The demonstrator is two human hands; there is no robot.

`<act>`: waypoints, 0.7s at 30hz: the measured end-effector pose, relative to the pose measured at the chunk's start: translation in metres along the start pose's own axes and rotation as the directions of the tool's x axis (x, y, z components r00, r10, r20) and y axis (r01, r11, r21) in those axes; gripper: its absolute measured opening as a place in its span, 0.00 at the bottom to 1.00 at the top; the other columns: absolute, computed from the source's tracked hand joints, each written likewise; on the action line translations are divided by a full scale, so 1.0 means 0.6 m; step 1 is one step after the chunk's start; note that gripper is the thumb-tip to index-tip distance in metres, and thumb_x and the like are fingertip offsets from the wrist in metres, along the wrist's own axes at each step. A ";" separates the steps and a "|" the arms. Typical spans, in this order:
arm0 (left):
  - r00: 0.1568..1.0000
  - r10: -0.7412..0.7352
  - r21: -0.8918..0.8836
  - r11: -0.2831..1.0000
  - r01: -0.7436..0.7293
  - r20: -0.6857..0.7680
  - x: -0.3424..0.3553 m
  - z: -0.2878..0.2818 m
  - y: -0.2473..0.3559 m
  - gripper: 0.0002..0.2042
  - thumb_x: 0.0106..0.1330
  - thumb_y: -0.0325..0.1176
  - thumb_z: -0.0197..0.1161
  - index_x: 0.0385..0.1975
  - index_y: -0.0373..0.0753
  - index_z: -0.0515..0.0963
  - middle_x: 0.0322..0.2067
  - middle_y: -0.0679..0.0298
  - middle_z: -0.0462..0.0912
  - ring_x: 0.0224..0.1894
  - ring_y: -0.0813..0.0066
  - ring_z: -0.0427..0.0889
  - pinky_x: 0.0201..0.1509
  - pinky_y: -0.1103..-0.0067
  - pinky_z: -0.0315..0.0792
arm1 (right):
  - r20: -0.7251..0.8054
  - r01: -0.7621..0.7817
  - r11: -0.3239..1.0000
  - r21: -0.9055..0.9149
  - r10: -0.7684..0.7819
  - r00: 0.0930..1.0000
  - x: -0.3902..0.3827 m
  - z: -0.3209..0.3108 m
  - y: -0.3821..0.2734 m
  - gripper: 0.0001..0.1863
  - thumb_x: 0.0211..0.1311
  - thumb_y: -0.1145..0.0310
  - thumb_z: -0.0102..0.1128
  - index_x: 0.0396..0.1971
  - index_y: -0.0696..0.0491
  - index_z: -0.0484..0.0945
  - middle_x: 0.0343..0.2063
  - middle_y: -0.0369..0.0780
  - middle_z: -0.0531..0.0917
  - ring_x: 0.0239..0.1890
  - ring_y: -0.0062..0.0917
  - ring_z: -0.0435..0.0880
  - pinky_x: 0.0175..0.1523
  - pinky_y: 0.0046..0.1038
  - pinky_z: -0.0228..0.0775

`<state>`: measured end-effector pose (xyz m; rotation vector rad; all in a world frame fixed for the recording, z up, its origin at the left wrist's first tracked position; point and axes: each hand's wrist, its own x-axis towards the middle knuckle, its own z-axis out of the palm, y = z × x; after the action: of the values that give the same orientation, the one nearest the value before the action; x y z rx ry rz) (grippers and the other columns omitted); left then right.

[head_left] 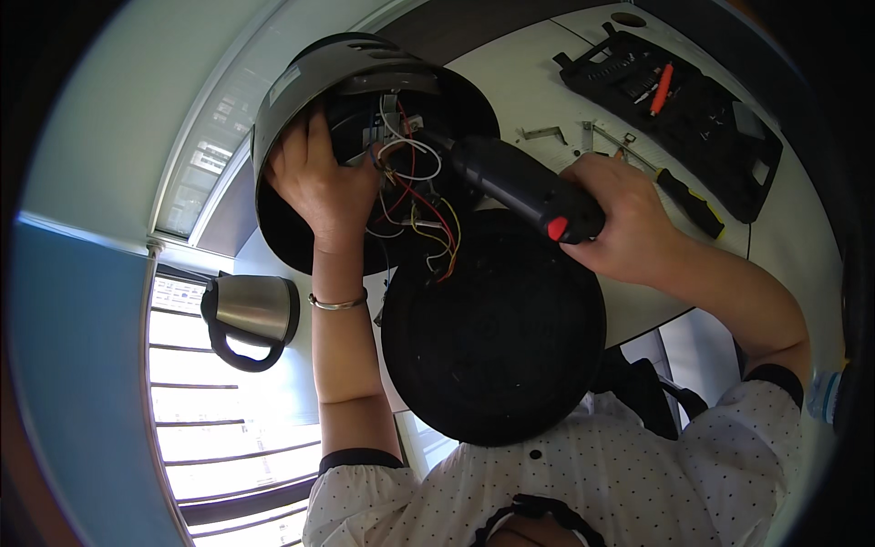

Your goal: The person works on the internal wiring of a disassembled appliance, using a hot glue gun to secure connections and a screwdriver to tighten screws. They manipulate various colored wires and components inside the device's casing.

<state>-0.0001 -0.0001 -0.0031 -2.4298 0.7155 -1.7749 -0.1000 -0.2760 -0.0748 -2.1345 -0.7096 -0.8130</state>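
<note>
My left hand (319,182) reaches into the grey-and-black round appliance housing (283,100), its fingers curled beside a bracket and a tangle of red, white, yellow and blue wires (415,191); what they grip is partly hidden. My right hand (615,219) is closed on a black powered screwdriver with a red button (519,182), its tip pointed into the housing by the metal bracket. Below them a large black disc, apparently the housing's base or lid (488,337), hangs toward my body, with wires running down to it.
An open black tool case (747,182) with an orange-handled tool lies at upper right, beside a yellow-and-black screwdriver (688,205) and small metal pieces (545,133) on the white table (501,73). A steel kettle (255,305) stands at left by a window. A plastic bottle (825,397) is at far right.
</note>
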 end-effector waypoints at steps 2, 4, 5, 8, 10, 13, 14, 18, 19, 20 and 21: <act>1.000 -0.001 0.002 1.000 0.001 0.001 0.000 0.002 0.001 0.35 0.29 0.39 0.78 0.46 0.39 0.79 0.47 0.58 0.78 0.49 0.54 0.75 0.55 0.62 0.65 | -0.001 -0.008 1.000 0.001 0.008 1.000 -0.001 0.000 0.000 0.20 0.32 0.71 0.70 0.30 0.58 0.76 0.26 0.43 0.78 0.30 0.40 0.79 0.35 0.36 0.70; 1.000 -0.002 0.013 1.000 0.001 0.006 0.001 0.002 0.002 0.35 0.29 0.40 0.78 0.46 0.39 0.79 0.46 0.58 0.78 0.49 0.54 0.75 0.55 0.62 0.65 | -0.005 -0.012 1.000 0.005 0.012 1.000 0.000 0.000 -0.001 0.20 0.32 0.71 0.70 0.30 0.58 0.76 0.26 0.43 0.78 0.30 0.40 0.79 0.35 0.36 0.71; 1.000 0.000 0.011 1.000 0.000 0.002 0.001 0.002 0.002 0.35 0.29 0.40 0.78 0.46 0.39 0.79 0.46 0.58 0.78 0.49 0.54 0.75 0.55 0.62 0.65 | -0.008 -0.014 1.000 0.008 0.014 1.000 0.000 0.001 0.000 0.20 0.32 0.71 0.70 0.30 0.58 0.76 0.26 0.43 0.78 0.30 0.40 0.79 0.35 0.36 0.71; 1.000 0.002 0.017 1.000 -0.002 -0.005 0.001 0.001 0.002 0.35 0.30 0.40 0.78 0.46 0.39 0.80 0.46 0.58 0.78 0.49 0.54 0.75 0.54 0.62 0.66 | -0.015 0.003 1.000 0.013 -0.003 1.000 0.002 0.003 0.000 0.19 0.32 0.71 0.70 0.30 0.58 0.76 0.26 0.43 0.78 0.30 0.40 0.79 0.35 0.36 0.71; 1.000 0.006 0.037 0.999 -0.006 -0.003 -0.001 0.000 0.000 0.35 0.30 0.41 0.77 0.46 0.39 0.80 0.46 0.58 0.78 0.49 0.55 0.75 0.54 0.62 0.66 | -0.014 0.011 1.000 0.012 -0.011 1.000 0.003 0.003 -0.001 0.19 0.32 0.71 0.70 0.30 0.58 0.76 0.26 0.43 0.78 0.30 0.40 0.78 0.35 0.36 0.71; 1.000 0.008 0.036 0.999 -0.008 -0.003 -0.001 0.002 -0.002 0.34 0.30 0.41 0.77 0.46 0.39 0.80 0.46 0.58 0.78 0.48 0.55 0.75 0.53 0.63 0.67 | -0.008 0.007 1.000 0.004 -0.007 1.000 0.002 0.004 -0.001 0.19 0.33 0.71 0.70 0.30 0.58 0.75 0.26 0.43 0.78 0.30 0.40 0.78 0.34 0.36 0.71; 1.000 0.007 0.041 0.999 -0.006 -0.002 -0.001 0.001 -0.001 0.34 0.30 0.41 0.77 0.46 0.39 0.80 0.46 0.58 0.78 0.48 0.55 0.75 0.53 0.63 0.67 | -0.006 0.006 1.000 0.005 -0.006 1.000 0.002 0.004 0.000 0.19 0.33 0.71 0.70 0.30 0.58 0.76 0.26 0.43 0.78 0.30 0.40 0.78 0.34 0.36 0.71; 1.000 0.002 0.036 0.999 -0.002 -0.003 0.001 0.001 0.002 0.34 0.30 0.41 0.77 0.46 0.39 0.80 0.46 0.58 0.78 0.48 0.55 0.75 0.53 0.63 0.67 | -0.016 0.004 1.000 0.005 -0.003 1.000 0.001 0.007 0.002 0.18 0.34 0.70 0.70 0.30 0.58 0.76 0.26 0.43 0.78 0.30 0.40 0.78 0.35 0.35 0.70; 1.000 0.000 0.030 1.000 0.000 -0.004 0.000 0.001 0.001 0.34 0.30 0.41 0.77 0.46 0.39 0.80 0.46 0.58 0.78 0.48 0.55 0.75 0.54 0.63 0.66 | -0.015 0.006 1.000 0.006 -0.006 1.000 0.002 0.007 0.001 0.18 0.34 0.70 0.70 0.30 0.58 0.76 0.26 0.43 0.78 0.30 0.40 0.78 0.35 0.35 0.70; 1.000 -0.002 0.034 0.999 0.002 -0.003 -0.001 0.002 0.000 0.34 0.30 0.41 0.77 0.46 0.39 0.80 0.46 0.58 0.78 0.48 0.55 0.75 0.54 0.63 0.66 | -0.015 0.009 1.000 0.006 -0.009 1.000 0.004 0.008 -0.001 0.18 0.34 0.70 0.70 0.30 0.58 0.76 0.26 0.43 0.78 0.30 0.40 0.78 0.35 0.35 0.70; 1.000 0.000 0.038 0.999 0.000 -0.002 -0.001 0.001 0.000 0.34 0.30 0.41 0.77 0.46 0.39 0.80 0.46 0.58 0.78 0.48 0.55 0.75 0.54 0.63 0.66 | -0.016 0.012 1.000 0.007 -0.012 1.000 0.005 0.007 -0.002 0.18 0.34 0.70 0.69 0.30 0.58 0.75 0.26 0.43 0.78 0.30 0.40 0.78 0.34 0.35 0.70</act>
<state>0.0005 -0.0002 -0.0038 -2.4043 0.6749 -1.7748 -0.0976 -0.2712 -0.0746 -2.1168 -0.7168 -0.8323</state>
